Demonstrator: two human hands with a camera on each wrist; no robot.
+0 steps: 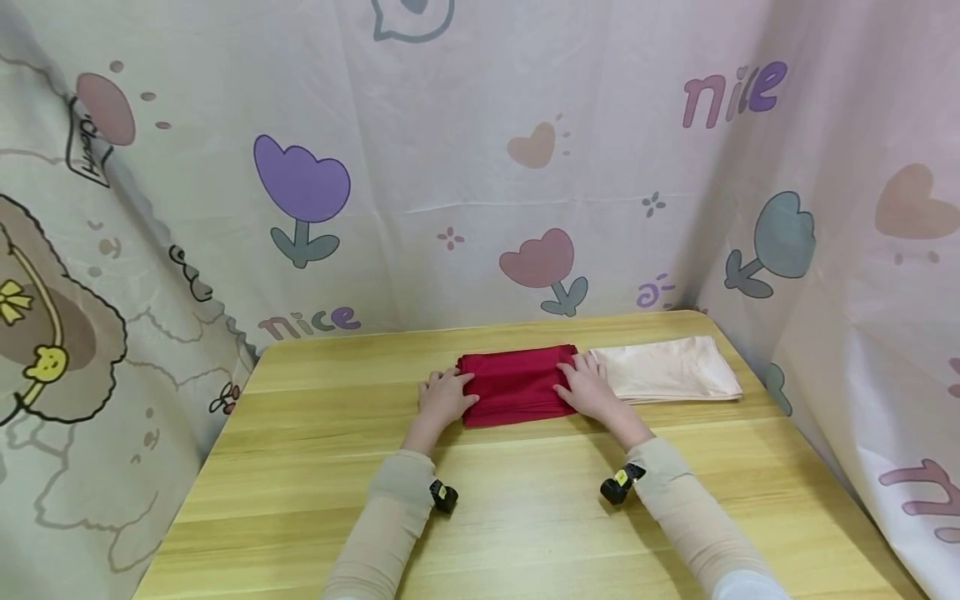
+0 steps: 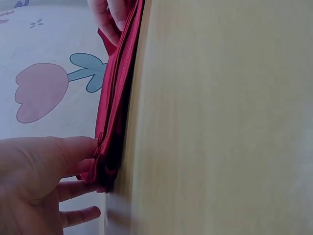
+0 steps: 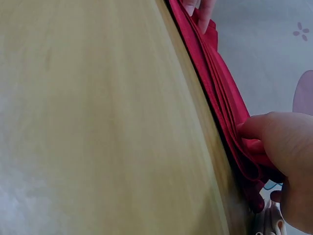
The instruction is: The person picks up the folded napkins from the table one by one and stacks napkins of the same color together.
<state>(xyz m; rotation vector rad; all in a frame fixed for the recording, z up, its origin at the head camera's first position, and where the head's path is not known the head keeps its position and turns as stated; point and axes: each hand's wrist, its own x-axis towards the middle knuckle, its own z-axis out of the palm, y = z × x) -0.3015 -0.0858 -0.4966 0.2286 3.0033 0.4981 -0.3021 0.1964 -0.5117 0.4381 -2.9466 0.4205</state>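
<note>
A folded red cloth (image 1: 517,387) with several layers lies near the far side of the wooden table. My left hand (image 1: 444,398) grips its left end, thumb against the front corner and fingers around the side edge. At the opposite end, my right hand (image 1: 588,388) holds the cloth with the thumb on the near layers; some of its fingers are hidden behind the fabric. In the left wrist view the stacked folds of the red cloth (image 2: 113,107) show edge-on, low over the tabletop. A cream folded cloth (image 1: 667,371) lies just right of my right hand.
The wooden table (image 1: 510,517) reaches back to a printed curtain (image 1: 420,167), which also hangs along the left and right sides. A small black camera (image 1: 444,497) sits on the left wrist and another black camera (image 1: 621,485) on the right wrist.
</note>
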